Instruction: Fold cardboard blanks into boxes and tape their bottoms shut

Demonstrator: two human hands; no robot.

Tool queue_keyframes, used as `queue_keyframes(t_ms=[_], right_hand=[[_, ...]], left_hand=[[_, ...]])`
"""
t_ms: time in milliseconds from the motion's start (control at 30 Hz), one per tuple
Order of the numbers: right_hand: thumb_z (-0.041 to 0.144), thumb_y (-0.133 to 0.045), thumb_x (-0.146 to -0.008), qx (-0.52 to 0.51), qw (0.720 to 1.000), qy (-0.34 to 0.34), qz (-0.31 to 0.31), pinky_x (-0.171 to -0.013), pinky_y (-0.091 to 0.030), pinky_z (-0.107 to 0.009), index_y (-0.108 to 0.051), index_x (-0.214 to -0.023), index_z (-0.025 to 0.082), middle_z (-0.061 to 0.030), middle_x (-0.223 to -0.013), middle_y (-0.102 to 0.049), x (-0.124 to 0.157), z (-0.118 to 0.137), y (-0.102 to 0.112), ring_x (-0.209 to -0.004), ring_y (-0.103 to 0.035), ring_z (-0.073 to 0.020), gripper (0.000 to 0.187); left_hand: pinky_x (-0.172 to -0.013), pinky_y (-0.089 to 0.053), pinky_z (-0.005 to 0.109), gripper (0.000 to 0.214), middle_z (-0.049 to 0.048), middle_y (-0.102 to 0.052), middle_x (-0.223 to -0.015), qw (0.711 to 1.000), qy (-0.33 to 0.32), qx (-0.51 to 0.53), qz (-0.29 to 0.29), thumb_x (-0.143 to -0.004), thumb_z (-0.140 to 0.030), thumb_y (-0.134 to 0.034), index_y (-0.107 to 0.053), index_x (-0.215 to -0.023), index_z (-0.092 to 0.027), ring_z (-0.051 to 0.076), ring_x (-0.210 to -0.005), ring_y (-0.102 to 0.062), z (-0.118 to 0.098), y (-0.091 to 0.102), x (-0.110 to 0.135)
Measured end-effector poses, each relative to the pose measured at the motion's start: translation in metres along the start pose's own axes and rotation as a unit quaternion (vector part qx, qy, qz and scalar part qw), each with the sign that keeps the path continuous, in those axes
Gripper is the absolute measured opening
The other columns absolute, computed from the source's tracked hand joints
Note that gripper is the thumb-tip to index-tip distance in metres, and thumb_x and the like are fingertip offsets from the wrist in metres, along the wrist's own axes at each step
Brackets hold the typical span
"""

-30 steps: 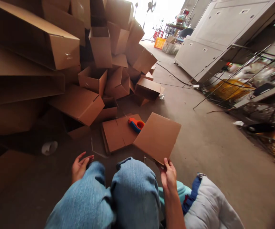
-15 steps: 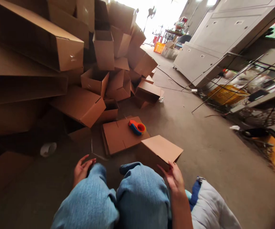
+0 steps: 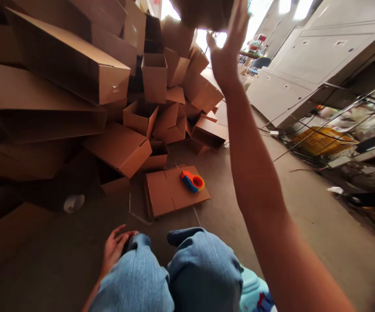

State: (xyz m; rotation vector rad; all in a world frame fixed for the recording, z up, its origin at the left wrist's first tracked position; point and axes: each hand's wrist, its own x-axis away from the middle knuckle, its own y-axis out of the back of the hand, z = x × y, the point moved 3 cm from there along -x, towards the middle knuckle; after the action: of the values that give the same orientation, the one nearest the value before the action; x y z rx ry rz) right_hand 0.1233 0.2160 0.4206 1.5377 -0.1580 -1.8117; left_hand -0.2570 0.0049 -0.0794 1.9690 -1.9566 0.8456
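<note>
High at the top edge, my right hand (image 3: pixel 227 56) is at a dark cardboard box (image 3: pixel 203 14), fingers along its right side and thumb by its lower edge. The frame cuts off the top of this box. My left hand (image 3: pixel 114 247) rests beside my left knee, its fingers loosely bent and apart, with nothing seen in it. In front of my knees lie flat folded cardboard sheets (image 3: pixel 163 195). On them sits an orange and blue tape dispenser (image 3: pixel 192 181).
A tall heap of open cardboard boxes (image 3: pixel 171 123) fills the left and centre. A white tape roll (image 3: pixel 74 203) lies on the floor at left. Grey cabinets (image 3: pixel 304 56) stand at right, near thin metal rods and a yellow crate (image 3: pixel 325 141). Light-blue fabric (image 3: pixel 252 288) is beside my right knee.
My right hand has swung up and forward from beside my right knee, with the box raised from the floor. My left hand stays by my left knee. The view has shifted slightly.
</note>
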Motion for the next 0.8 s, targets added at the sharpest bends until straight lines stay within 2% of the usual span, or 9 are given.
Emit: queue_keyframes(t_ms=[67,133,200,300,367,433,533,667,800], right_hand=[[0.035,-0.046,-0.1,0.04,0.999,-0.017,0.02,-0.119,-0.011,-0.051,-0.048,-0.144,0.003,-0.0114,-0.166,-0.025,0.047,0.024,-0.031,-0.154,0.0,-0.0322,0.055],[0.027,-0.055,-0.098,0.045,0.989,0.033,0.135,-0.119,-0.011,-0.063,-0.05,-0.146,0.014,-0.0114,-0.166,-0.026,0.13,0.047,-0.065,-0.156,-0.006,-0.0307,0.05],[0.024,-0.062,-0.095,0.019,0.961,0.041,0.274,-0.116,-0.014,-0.073,-0.058,-0.138,0.023,-0.0097,-0.166,-0.028,0.224,0.053,-0.094,-0.156,-0.011,-0.0317,0.043],[0.024,-0.065,-0.092,-0.012,0.91,-0.076,0.408,-0.111,-0.03,-0.073,-0.06,-0.136,0.022,-0.0178,-0.161,-0.035,0.338,0.024,-0.115,-0.155,-0.018,-0.0342,0.044],[0.022,-0.066,-0.09,0.001,0.875,-0.151,0.46,-0.113,-0.034,-0.065,-0.059,-0.137,0.022,-0.0179,-0.157,-0.041,0.384,-0.007,-0.115,-0.154,-0.021,-0.0331,0.047],[0.025,-0.064,-0.091,0.049,0.843,-0.205,0.496,-0.116,-0.035,-0.052,-0.056,-0.14,0.019,-0.0181,-0.156,-0.042,0.408,-0.039,-0.109,-0.15,-0.03,-0.0299,0.05],[0.026,-0.065,-0.089,0.1,0.813,-0.257,0.513,-0.115,-0.035,-0.045,-0.05,-0.144,0.01,-0.0245,-0.15,-0.046,0.424,-0.081,-0.096,-0.141,-0.043,-0.0307,0.059],[0.03,-0.065,-0.087,0.158,0.771,-0.326,0.524,-0.111,-0.037,-0.046,-0.042,-0.149,0.009,-0.0277,-0.149,-0.046,0.441,-0.13,-0.091,-0.141,-0.043,-0.0347,0.07],[0.039,-0.069,-0.084,0.208,0.727,-0.379,0.533,-0.108,-0.037,-0.052,-0.04,-0.148,0.005,-0.0325,-0.146,-0.047,0.46,-0.166,-0.103,-0.139,-0.044,-0.0395,0.079]], left_hand=[[-0.079,-0.057,0.034,0.078,0.0066,-0.08,-0.081,1.0,0.004,-0.009,-0.003,-0.045,-0.043,-0.093,-0.058,-0.111,-0.02,0.028,-0.084,-0.076,-0.002,-0.002,0.002],[-0.079,-0.057,0.033,0.08,0.0079,-0.08,-0.082,1.0,0.012,-0.011,0.0,-0.045,-0.045,-0.093,-0.058,-0.112,-0.019,0.027,-0.084,-0.076,-0.003,-0.003,0.001],[-0.079,-0.058,0.033,0.08,0.0082,-0.08,-0.085,1.0,0.017,0.0,0.01,-0.047,-0.043,-0.093,-0.056,-0.113,-0.019,0.026,-0.083,-0.077,-0.003,-0.005,-0.001],[-0.079,-0.058,0.033,0.078,0.0079,-0.08,-0.086,0.999,0.038,0.008,0.019,-0.048,-0.037,-0.094,-0.056,-0.114,-0.02,0.025,-0.082,-0.077,-0.006,-0.01,-0.009],[-0.079,-0.058,0.031,0.078,0.0086,-0.08,-0.086,0.998,0.054,-0.007,0.015,-0.048,-0.035,-0.095,-0.057,-0.113,-0.019,0.023,-0.081,-0.077,-0.009,-0.015,-0.016],[-0.079,-0.057,0.03,0.078,0.0092,-0.08,-0.085,0.998,0.06,-0.027,0.016,-0.047,-0.036,-0.095,-0.057,-0.113,-0.019,0.022,-0.081,-0.076,-0.013,-0.024,-0.024],[-0.08,-0.057,0.033,0.084,0.0098,-0.08,-0.086,0.997,0.048,-0.045,0.039,-0.045,-0.043,-0.095,-0.055,-0.116,-0.019,0.025,-0.083,-0.077,-0.017,-0.041,-0.038],[-0.09,-0.055,0.04,0.092,0.0116,-0.08,-0.088,0.992,0.014,-0.101,0.08,-0.049,-0.056,-0.09,-0.051,-0.123,-0.017,0.029,-0.09,-0.076,-0.02,-0.071,-0.059],[-0.1,-0.05,0.046,0.092,0.0138,-0.08,-0.091,0.974,-0.011,-0.187,0.13,-0.057,-0.057,-0.083,-0.05,-0.131,-0.013,0.031,-0.097,-0.075,-0.023,-0.105,-0.08]])
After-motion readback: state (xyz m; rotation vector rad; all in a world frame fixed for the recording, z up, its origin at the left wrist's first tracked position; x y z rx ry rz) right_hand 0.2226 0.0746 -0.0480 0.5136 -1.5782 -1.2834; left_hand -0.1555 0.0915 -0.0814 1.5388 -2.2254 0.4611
